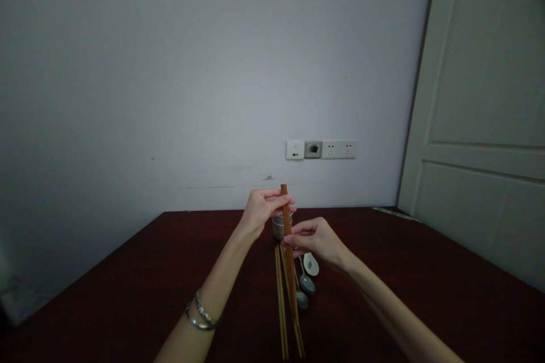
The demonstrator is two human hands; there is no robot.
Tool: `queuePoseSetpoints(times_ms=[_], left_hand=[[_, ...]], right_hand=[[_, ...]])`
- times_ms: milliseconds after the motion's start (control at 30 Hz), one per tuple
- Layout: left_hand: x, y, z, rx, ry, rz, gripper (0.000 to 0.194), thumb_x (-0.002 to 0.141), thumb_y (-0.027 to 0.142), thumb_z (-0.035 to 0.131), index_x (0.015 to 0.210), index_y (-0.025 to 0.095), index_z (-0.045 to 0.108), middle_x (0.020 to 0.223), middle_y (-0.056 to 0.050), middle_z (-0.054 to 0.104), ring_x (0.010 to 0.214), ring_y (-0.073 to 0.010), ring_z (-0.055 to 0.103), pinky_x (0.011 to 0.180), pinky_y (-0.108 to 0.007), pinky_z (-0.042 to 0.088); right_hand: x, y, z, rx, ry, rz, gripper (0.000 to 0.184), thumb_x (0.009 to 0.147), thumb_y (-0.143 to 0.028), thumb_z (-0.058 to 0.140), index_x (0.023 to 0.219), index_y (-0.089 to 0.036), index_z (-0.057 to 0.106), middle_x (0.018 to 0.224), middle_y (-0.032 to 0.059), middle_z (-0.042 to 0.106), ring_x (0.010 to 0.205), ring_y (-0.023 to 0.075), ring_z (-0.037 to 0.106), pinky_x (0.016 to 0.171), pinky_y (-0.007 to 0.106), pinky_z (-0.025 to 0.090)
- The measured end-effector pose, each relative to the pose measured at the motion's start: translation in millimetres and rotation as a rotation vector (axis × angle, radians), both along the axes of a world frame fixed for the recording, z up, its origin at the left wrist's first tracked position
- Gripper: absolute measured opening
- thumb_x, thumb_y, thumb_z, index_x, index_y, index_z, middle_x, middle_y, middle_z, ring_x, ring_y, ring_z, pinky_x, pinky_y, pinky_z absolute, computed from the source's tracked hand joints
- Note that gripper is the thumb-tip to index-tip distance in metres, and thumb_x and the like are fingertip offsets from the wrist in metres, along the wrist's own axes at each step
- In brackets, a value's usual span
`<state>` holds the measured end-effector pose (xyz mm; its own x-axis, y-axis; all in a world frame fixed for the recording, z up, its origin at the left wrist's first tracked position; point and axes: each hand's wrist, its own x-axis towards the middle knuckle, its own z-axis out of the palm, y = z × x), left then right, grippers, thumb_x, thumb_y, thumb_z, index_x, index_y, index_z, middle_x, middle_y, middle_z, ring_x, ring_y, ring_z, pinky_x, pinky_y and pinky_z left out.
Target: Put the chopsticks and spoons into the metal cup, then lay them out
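Observation:
Brown wooden chopsticks point(289, 258) stand tilted in front of me, bunched together and held in both hands. My left hand point(264, 207) is closed round them near their upper end. Lower down, my right hand point(314, 240) pinches the same bunch between thumb and fingers. Paler chopsticks point(281, 303) lie on the table below, partly covered by the held bunch. Just right of them rest two metal spoons point(307, 284) and a white spoon point(311, 264) with a blue mark. Behind my hands stands a metal container point(278, 228), its upper part hidden by my left hand.
The dark red table point(170, 272) reaches back to a pale wall point(191, 68). Sockets and switch plates point(338, 150) are set low in that wall. A white panelled door point(481, 125) stands at the right, and a thin strip point(395, 214) lies by the table's back right edge.

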<state>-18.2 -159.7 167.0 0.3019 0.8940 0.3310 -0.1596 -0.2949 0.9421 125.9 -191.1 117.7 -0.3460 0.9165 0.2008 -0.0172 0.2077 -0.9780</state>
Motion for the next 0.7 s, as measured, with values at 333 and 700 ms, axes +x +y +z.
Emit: queuePoseSetpoints(times_ms=[333, 700], left_hand=[[0.4, -0.1, 0.5, -0.002, 0.036, 0.017, 0.024, 0.066, 0.029, 0.066, 0.078, 0.008, 0.064, 0.084, -0.014, 0.067, 0.069, -0.0174, 0.064, 0.062, -0.026, 0.05], [-2.8, -1.1, 2.6, 0.035, 0.034, -0.065, 0.03, 0.067, 0.031, 0.065, 0.087, 0.008, 0.062, 0.083, -0.013, 0.066, 0.071, -0.0177, 0.064, 0.065, -0.029, 0.051]], right_hand=[[1.3, 2.5, -2.1, 0.009, 0.004, 0.01, 0.032, 0.055, -0.039, 0.072, 0.072, -0.012, 0.069, 0.07, 0.0072, 0.069, 0.063, 0.0152, 0.064, 0.057, 0.026, 0.053], [4.1, 3.7, -2.2, 0.03, 0.03, 0.019, 0.028, 0.057, -0.036, 0.071, 0.073, -0.012, 0.069, 0.07, 0.0069, 0.069, 0.064, 0.0155, 0.064, 0.06, 0.027, 0.052]])
